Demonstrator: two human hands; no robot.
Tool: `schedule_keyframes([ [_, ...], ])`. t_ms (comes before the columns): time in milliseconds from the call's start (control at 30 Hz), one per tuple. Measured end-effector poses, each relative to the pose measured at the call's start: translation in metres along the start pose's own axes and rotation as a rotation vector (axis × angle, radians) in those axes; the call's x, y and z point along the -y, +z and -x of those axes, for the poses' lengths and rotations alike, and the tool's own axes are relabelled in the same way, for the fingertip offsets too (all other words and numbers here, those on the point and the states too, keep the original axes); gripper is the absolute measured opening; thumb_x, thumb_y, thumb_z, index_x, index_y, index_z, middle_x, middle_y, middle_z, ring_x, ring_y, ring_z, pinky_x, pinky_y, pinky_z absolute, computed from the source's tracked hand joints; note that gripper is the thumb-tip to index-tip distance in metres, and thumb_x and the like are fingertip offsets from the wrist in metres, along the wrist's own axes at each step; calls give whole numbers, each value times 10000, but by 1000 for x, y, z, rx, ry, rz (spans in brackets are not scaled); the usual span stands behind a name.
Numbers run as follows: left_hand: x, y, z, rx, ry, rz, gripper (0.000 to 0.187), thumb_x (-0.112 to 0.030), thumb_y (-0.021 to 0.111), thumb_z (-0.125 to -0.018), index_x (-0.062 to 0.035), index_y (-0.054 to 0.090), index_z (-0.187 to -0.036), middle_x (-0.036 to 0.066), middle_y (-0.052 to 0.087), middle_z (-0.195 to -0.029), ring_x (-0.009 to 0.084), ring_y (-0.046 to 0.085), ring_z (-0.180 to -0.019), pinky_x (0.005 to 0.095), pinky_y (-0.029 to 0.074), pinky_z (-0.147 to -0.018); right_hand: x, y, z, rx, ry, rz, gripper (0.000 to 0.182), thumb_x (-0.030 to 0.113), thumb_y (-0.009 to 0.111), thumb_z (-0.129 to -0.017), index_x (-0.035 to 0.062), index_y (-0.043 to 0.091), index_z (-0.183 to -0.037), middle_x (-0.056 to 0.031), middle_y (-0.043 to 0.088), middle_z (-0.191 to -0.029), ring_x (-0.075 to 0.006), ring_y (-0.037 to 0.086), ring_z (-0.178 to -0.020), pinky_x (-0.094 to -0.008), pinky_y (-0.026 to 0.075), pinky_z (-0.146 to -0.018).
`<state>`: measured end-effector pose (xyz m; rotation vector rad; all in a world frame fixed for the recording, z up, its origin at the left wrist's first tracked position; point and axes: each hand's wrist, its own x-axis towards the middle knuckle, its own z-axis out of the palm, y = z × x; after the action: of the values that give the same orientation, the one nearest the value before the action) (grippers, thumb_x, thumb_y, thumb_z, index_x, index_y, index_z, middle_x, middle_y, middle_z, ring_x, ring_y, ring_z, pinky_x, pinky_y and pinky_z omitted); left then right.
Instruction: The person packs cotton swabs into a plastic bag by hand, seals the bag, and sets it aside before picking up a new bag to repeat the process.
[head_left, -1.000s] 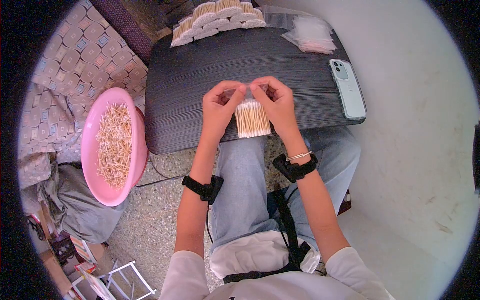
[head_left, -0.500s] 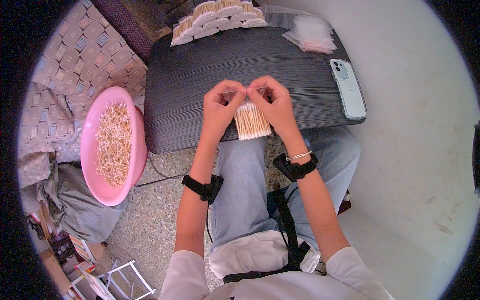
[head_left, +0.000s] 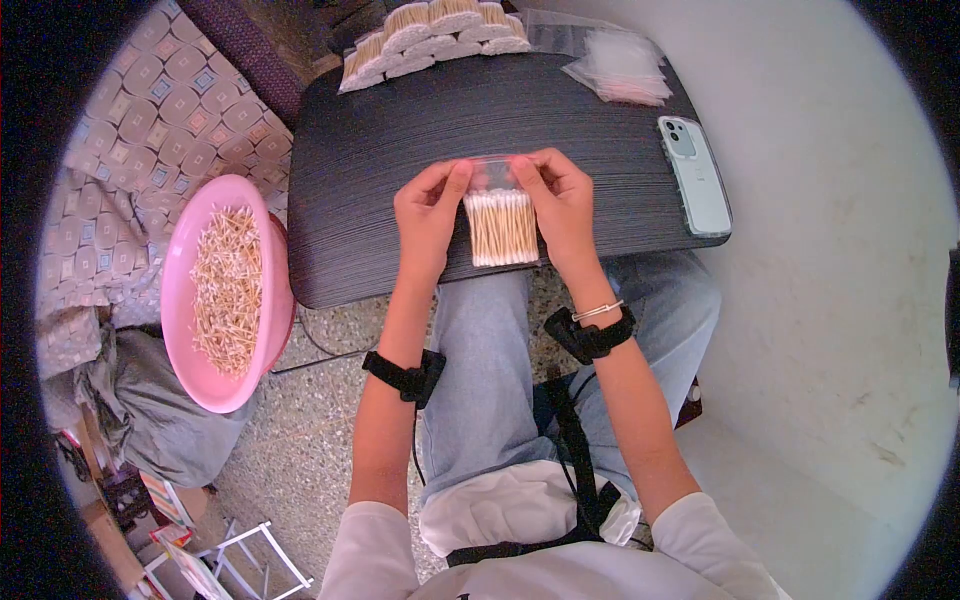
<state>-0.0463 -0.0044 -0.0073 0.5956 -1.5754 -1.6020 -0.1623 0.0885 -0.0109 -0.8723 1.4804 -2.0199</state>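
A clear plastic bag of cotton swabs hangs upright between my hands, over the near edge of the black table. The swabs stand side by side in the lower part of the bag, white tips at top and bottom. My left hand pinches the bag's upper left corner between thumb and fingers. At the upper right corner, my right hand pinches it the same way. Above the swabs, the see-through top of the bag stretches flat between both thumbs.
Filled swab packs are stacked at the table's far edge. Flat plastic bags lie at the far right, with a phone nearer. To the left stands a pink basin holding loose swabs. A wall rises on the right.
My hands have moved apart along the bag's top, from pinching together near its middle to holding its two corners. The bag's top is now spread flat, and the pack sits slightly higher.
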Motion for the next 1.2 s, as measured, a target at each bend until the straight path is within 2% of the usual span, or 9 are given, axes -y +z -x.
schedule_keyframes([
  [200,6,-1,-3,-62,26,100,207,-185,582,-935,9,652,-949,23,649,-847,67,573,-764,210,451,-700,9,9,0,79,-58,-39,146,147,639,-881,30,615,-965,-21,631,-876,-66,557,-764,-212,450,-675],
  [300,6,0,-5,-106,29,111,196,-187,584,-934,2,620,-971,22,642,-855,57,559,-774,208,444,-691,4,6,-2,170,-175,171,286,112,675,-844,47,551,-1094,-42,628,-908,-93,579,-794,-228,471,-693],
  [400,2,2,-4,-119,17,179,140,-140,593,-925,-22,576,-998,25,635,-909,63,559,-793,208,445,-710,4,6,0,123,-89,21,454,73,710,-802,58,469,-1186,-62,629,-901,-120,599,-803,-247,492,-703],
  [500,9,7,-5,-29,167,286,129,-84,610,-902,-45,542,-1005,37,631,-976,76,571,-832,225,459,-743,-1,8,0,-18,-88,-72,552,31,715,-784,71,400,-1235,-71,628,-909,-131,610,-823,-259,504,-704],
  [600,7,4,-3,123,81,33,142,-47,619,-883,-45,546,-1005,55,627,-1049,99,589,-898,246,474,-789,-5,6,-2,-25,-79,-102,398,48,687,-817,50,468,-1150,-56,628,-917,-113,605,-831,-248,500,-709],
  [767,1,5,-2,113,33,84,139,-52,643,-868,-21,594,-994,63,639,-1049,103,599,-936,243,480,-803,-4,4,-3,17,-72,12,140,85,669,-843,13,610,-948,-29,647,-876,-81,592,-792,-229,487,-699],
  [1000,3,1,-2,103,-21,50,107,-59,664,-855,-7,625,-940,64,647,-1012,100,604,-910,238,479,-784,-2,0,-1,36,-29,23,99,88,686,-829,0,657,-863,-35,661,-863,-76,591,-768,-231,486,-691],
  [1100,3,2,-1,87,-29,67,120,-56,663,-856,-6,617,-955,63,647,-1011,106,608,-898,244,482,-782,-4,1,-2,45,-66,71,205,74,670,-840,11,619,-1028,-45,664,-864,-94,604,-781,-242,490,-693],
  [1200,-1,6,-3,-16,17,135,187,-57,639,-872,-22,573,-1044,64,648,-1001,109,603,-891,250,487,-781,3,11,-1,-27,-118,-126,439,98,674,-842,43,491,-1237,-63,673,-885,-124,623,-803,-263,496,-707],
])
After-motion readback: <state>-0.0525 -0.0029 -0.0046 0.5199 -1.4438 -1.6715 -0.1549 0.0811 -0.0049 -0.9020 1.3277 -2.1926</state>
